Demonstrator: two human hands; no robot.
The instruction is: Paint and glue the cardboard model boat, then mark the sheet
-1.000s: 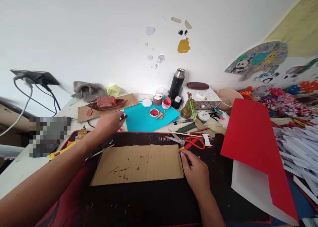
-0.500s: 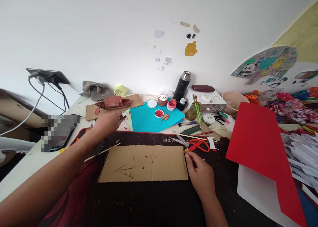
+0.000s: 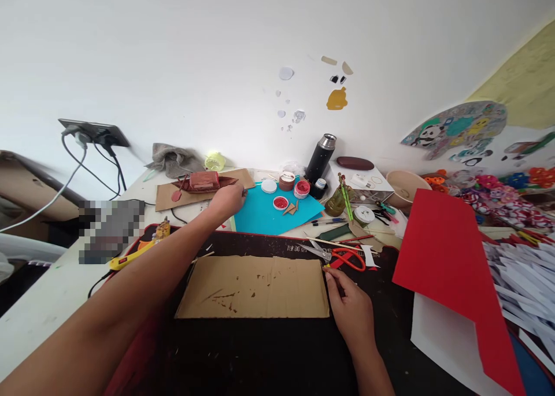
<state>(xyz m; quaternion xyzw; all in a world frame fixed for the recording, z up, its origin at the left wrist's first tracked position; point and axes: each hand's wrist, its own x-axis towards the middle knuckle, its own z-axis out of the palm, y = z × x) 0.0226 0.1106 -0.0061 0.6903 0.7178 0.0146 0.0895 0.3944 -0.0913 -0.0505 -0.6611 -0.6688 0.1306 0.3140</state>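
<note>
My left hand (image 3: 229, 200) reaches over the left edge of the blue sheet (image 3: 260, 214), closed, with a small dark piece showing at its fingertips that I cannot make out. Just left of it, a reddish-brown model boat (image 3: 204, 182) rests on a cardboard strip (image 3: 165, 198). My right hand (image 3: 350, 303) is pinched at the right edge of a flat cardboard piece (image 3: 255, 289) with brown stains; what lies between its fingertips is too small to name. Red-handled scissors (image 3: 349, 258) lie just beyond that hand.
Paint jars (image 3: 302, 188) and a black thermos (image 3: 321, 158) stand at the back. A yellow glue gun (image 3: 134, 256) lies at the left on the black mat (image 3: 243, 355). Folded red card (image 3: 442, 245) stands at the right, beside white paper strips (image 3: 520, 269).
My left hand has moved right, from beside the boat's front to the blue sheet's edge. The glue gun is now more in view. My right hand stays at the cardboard's edge.
</note>
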